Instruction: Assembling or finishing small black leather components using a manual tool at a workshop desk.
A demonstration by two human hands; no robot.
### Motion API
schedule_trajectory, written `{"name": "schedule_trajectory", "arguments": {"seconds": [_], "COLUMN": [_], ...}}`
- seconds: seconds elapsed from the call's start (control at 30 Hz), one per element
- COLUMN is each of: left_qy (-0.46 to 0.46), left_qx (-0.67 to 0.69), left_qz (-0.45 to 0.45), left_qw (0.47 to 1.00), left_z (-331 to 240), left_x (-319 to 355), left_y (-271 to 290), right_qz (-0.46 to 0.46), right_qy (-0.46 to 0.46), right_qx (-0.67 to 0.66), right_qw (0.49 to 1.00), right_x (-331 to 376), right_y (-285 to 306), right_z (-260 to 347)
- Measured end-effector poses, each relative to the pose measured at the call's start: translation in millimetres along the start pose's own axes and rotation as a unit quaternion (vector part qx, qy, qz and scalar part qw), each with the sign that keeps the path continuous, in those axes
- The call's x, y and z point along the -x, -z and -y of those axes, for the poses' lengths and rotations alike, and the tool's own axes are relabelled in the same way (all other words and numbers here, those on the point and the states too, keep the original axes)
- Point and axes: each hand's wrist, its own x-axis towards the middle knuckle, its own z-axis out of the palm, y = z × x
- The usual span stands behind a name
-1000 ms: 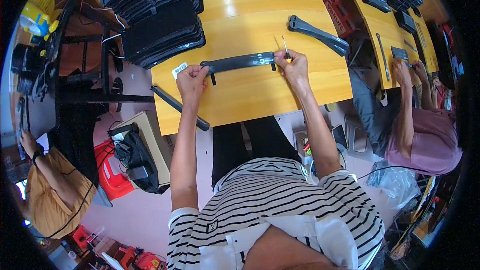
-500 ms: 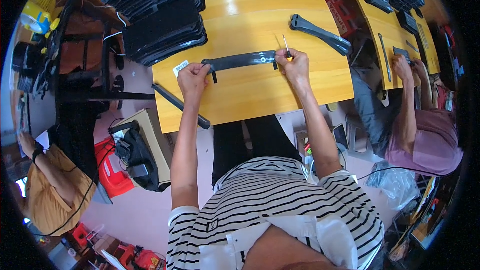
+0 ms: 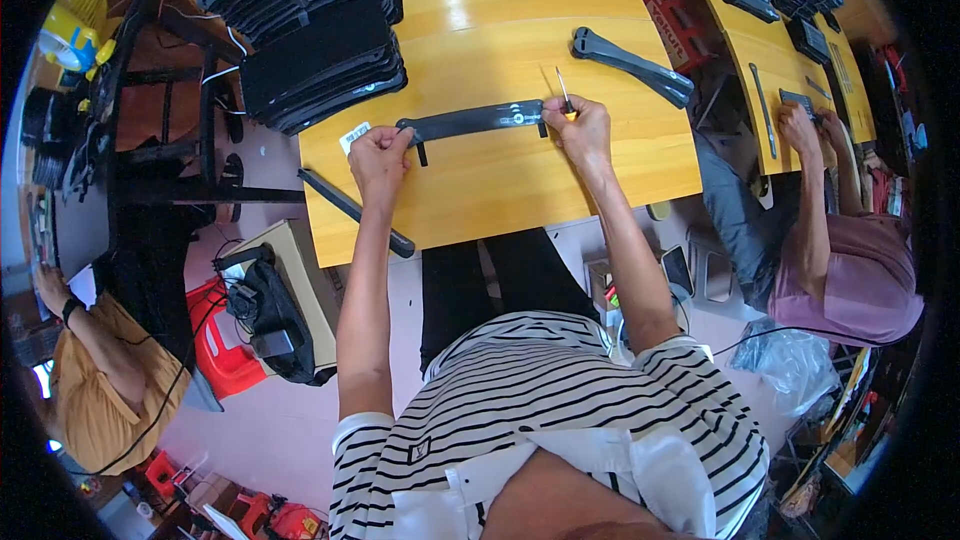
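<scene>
A black strap (image 3: 470,122) with pale print near its right end is held level just above the wooden table, and two short black tabs hang below it. My left hand (image 3: 380,160) pinches its left end between thumb and fingers. At the other end my right hand (image 3: 583,132) grips the strap, its fingers closed. That same hand also holds a thin pointed tool, like a small screwdriver (image 3: 567,105), with a yellow and dark handle and the shaft pointing away from me. Beside my left hand lies a white label (image 3: 354,136).
Stacked black straps (image 3: 325,65) stand at the table's far left. One dark strip (image 3: 355,212) lies near the front left edge; black straps (image 3: 632,66) lie at right. A co-worker in pink (image 3: 848,275) works at another table (image 3: 745,70); a person in orange (image 3: 105,380) sits left.
The whole view has shifted slightly left. Both hands keep their hold on the strap, with hardly any movement otherwise.
</scene>
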Motion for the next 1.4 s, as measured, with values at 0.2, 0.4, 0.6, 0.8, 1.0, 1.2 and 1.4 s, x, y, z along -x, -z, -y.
{"name": "schedule_trajectory", "arguments": {"seconds": [0.2,0.4,0.6,0.8,1.0,1.2,1.4], "left_qy": [0.006,0.002,0.006,-0.003,-0.005,0.005,-0.02], "left_qx": [0.002,0.002,-0.036,-0.079,-0.092,-0.083,-0.082], "left_qz": [-0.004,-0.014,-0.02,-0.021,-0.031,-0.033,-0.048], "left_qw": [1.0,1.0,0.999,0.997,0.995,0.996,0.995], "left_z": [-1,5,-4,-9,-4,-6,-5], "left_x": [0,-3,-1,-1,-1,-2,1], "left_y": [-1,-2,-3,-1,-1,-4,-4], "right_qz": [-0.003,-0.001,-0.005,-0.028,-0.021,-0.018,-0.032], "right_qy": [0.007,0.0,0.0,0.04,0.027,0.063,0.049], "right_qx": [0.009,0.005,0.01,0.038,0.028,-0.005,0.043], "right_qw": [1.0,1.0,1.0,0.998,0.999,0.998,0.997], "right_x": [-1,0,0,-2,-2,-4,2], "right_y": [0,-1,-2,-4,-3,-5,-6], "right_z": [-1,1,1,-2,-5,-12,2]}}
